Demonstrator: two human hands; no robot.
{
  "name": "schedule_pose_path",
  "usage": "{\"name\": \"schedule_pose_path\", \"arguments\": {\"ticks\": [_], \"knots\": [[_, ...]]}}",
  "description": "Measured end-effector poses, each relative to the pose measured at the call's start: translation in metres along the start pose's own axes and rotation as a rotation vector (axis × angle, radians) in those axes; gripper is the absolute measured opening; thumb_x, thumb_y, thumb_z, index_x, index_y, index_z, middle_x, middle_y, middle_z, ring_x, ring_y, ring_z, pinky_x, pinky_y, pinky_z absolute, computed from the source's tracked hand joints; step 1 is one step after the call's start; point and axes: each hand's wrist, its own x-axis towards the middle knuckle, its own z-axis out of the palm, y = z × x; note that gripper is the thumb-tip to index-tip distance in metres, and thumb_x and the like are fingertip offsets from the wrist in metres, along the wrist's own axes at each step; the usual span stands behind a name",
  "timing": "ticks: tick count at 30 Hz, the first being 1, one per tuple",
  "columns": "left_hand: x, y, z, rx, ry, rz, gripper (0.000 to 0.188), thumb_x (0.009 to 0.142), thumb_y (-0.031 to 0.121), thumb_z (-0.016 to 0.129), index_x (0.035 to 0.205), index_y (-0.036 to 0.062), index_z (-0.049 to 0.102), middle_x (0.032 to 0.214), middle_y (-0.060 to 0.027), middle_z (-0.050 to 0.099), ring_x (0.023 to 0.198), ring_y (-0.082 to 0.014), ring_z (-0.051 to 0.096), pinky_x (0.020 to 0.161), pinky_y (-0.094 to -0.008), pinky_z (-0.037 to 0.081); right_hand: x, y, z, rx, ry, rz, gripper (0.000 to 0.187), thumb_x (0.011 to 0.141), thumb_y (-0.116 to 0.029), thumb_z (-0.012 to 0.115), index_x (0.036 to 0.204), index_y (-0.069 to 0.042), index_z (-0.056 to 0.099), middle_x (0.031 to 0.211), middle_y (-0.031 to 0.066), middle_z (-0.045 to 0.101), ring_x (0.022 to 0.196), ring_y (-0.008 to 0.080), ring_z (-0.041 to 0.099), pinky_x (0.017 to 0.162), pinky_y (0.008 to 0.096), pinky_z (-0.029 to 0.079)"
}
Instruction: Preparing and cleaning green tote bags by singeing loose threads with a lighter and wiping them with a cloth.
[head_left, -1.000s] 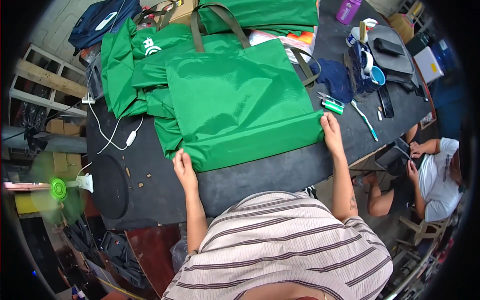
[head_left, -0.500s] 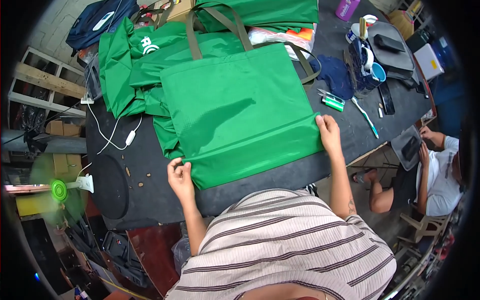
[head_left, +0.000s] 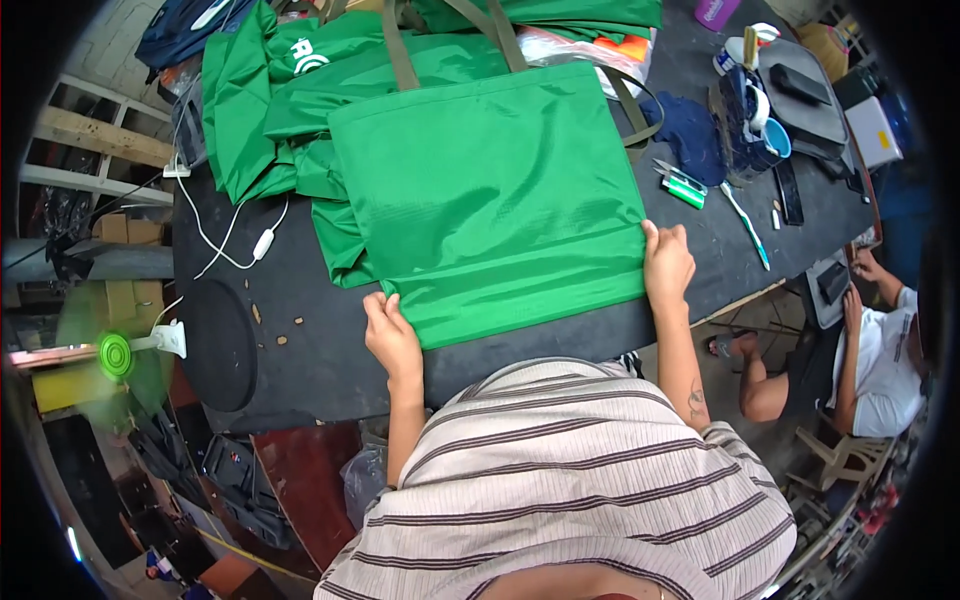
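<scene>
A green tote bag [head_left: 490,185] with olive straps lies flat on the dark table, its straps pointing away from me. A crosswise crease runs along its near part. My left hand [head_left: 395,335] pinches the bag's near left corner, thumb on top. On the other side, my right hand [head_left: 668,265] is closed on the right edge near the bottom, its thumb lying along the cloth. The fingertips under the cloth are partly hidden. More crumpled green bags [head_left: 240,120] lie behind and to the left, partly beneath this one.
To the right lie thread snips [head_left: 675,175], a green lighter [head_left: 685,193], a toothbrush [head_left: 745,225], a phone [head_left: 789,193] and a dark blue cloth [head_left: 690,135]. A white cord with a switch [head_left: 263,245] crosses the left side. A fan [head_left: 115,355] spins beyond it. Another person [head_left: 865,350] sits at right.
My left hand has shifted right and slightly up in view with its corner. The near part of the bag looks shorter and flatter. My right hand keeps its hold on the edge.
</scene>
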Motion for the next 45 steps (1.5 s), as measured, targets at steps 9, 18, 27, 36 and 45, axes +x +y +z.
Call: {"name": "schedule_pose_path", "arguments": {"ticks": [9,18,27,36,45], "knots": [[-0.01,-0.013,-0.042,-0.621,-0.031,-0.218,0.043,0.086,0.003,0.063,0.125,0.0023,0.046,0.077,0.0,0.054,0.071,-0.0051,0.046,0.075,-0.0196,0.038,-0.012,-0.004,-0.004,0.096,0.07,-0.045,0.043,0.091,-0.038,0.055,0.072,0.0,0.062,0.08,0.0132,0.054,0.063,0.0359,0.057,0.059,0.0452,0.043],[-0.023,-0.049,-0.063,-0.365,-0.26,-0.244,0.017,0.081,0.008,0.07,0.093,0.0004,0.06,0.085,-0.0022,0.05,0.078,-0.01,0.048,0.071,-0.0229,0.041,0.0,0.027,-0.021,1.025,-0.347,-0.153,0.023,0.088,-0.019,0.06,0.087,0.003,0.052,0.084,0.0056,0.048,0.082,0.0161,0.047,0.075,0.0289,0.038],[-0.024,-0.017,-0.03,0.182,-0.021,-0.049,0.024,0.09,0.011,0.054,0.112,0.002,0.05,0.085,-0.009,0.055,0.087,-0.0244,0.047,0.087,-0.0411,0.029,-0.011,-0.006,0.002,0.295,0.054,-0.266,0.022,0.084,-0.016,0.065,0.1,-0.005,0.054,0.088,0.0091,0.06,0.08,0.0258,0.051,0.076,0.0371,0.035],[-0.009,0.095,-0.008,0.082,-0.418,0.721,0.044,0.085,0.028,0.062,0.125,0.0128,0.054,0.126,-0.0086,0.053,0.128,-0.0312,0.039,0.106,-0.0516,0.024,-0.014,-0.006,-0.003,0.238,-0.05,-0.37,0.008,0.086,-0.017,0.06,0.089,-0.01,0.057,0.082,0.005,0.063,0.075,0.0241,0.05,0.075,0.0366,0.034],[-0.027,0.074,0.051,0.271,-0.679,0.73,0.053,0.09,0.056,0.041,0.14,0.0391,0.037,0.153,-0.0106,0.017,0.139,-0.0464,0.006,0.101,-0.0735,0.006,0.015,-0.068,-0.041,0.288,0.053,-0.558,0.018,0.073,-0.011,0.071,0.087,-0.006,0.06,0.09,0.0119,0.052,0.089,0.0311,0.051,0.075,0.0422,0.039]]}}
